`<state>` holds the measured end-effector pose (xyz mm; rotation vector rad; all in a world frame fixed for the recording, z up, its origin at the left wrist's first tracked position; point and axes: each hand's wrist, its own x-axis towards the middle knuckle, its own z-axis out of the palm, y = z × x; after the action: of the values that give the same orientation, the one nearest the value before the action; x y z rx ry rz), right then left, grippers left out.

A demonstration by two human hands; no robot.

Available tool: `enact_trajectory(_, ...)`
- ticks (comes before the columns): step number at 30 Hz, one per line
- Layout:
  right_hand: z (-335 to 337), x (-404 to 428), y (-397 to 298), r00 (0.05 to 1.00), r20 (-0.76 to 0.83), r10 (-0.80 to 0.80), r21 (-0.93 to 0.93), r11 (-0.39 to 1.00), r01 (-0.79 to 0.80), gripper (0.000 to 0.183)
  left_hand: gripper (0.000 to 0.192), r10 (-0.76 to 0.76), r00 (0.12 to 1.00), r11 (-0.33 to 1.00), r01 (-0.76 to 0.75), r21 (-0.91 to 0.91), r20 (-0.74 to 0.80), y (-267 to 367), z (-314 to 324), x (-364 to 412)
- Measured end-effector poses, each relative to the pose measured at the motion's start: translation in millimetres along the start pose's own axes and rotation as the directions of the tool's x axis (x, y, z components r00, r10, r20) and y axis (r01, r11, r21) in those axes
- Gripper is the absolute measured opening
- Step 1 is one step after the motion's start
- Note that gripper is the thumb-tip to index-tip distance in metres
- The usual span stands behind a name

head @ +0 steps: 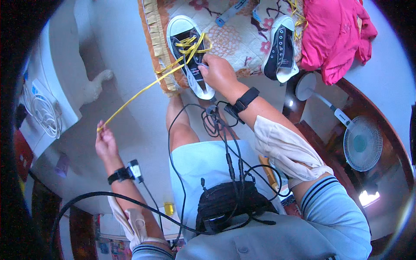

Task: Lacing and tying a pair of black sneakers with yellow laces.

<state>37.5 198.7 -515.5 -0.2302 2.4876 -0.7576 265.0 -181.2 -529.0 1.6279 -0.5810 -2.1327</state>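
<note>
A black canvas sneaker (189, 48) with a white toe cap lies on a floral quilted cover (227, 39), its opening towards me. Yellow shoelace (190, 45) crosses its upper eyelets. My left hand (107, 143) is out to the left, pinching the end of a lace strand (139, 92) that stretches taut from the shoe. At the shoe's right side, my right hand (217, 72) grips the edge of its opening near the upper eyelets; the fingertips are partly hidden. The matching sneaker (281, 48), without a lace in its eyelets, rests further right.
A loose yellow lace (297, 19) and pink fabric (334, 39) lie at the far right. Blue-ended strips (232, 13) are on the cover. Black cables (213, 120) hang before my waist. A white fan (362, 143) stands right; a white table with coiled cable (45, 113) is left.
</note>
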Motion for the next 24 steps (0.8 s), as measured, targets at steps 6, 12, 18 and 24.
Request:
enact_trajectory(6,2,-1,7,1.0,-0.024,0.014,0.031,0.999,-0.013,0.014,0.019,0.125,0.981,0.969,-0.089,0.228,-0.146,98,-97,20)
enact_trajectory(12,-1,-1,9,0.995,0.01,0.103,0.03,0.994,-0.104,0.016,0.018,0.029,0.989,0.964,0.011,0.267,-0.148,146,-114,7)
enact_trajectory(18,0,1,2,0.996,0.015,0.092,0.043,0.995,-0.092,0.016,0.022,0.063,0.972,0.903,0.042,0.427,-0.227,198,-153,29)
enact_trajectory(24,0,1,6,0.997,-0.028,0.073,0.053,0.996,-0.071,0.016,0.019,-0.202,0.972,0.854,0.234,0.465,-0.117,226,-155,49)
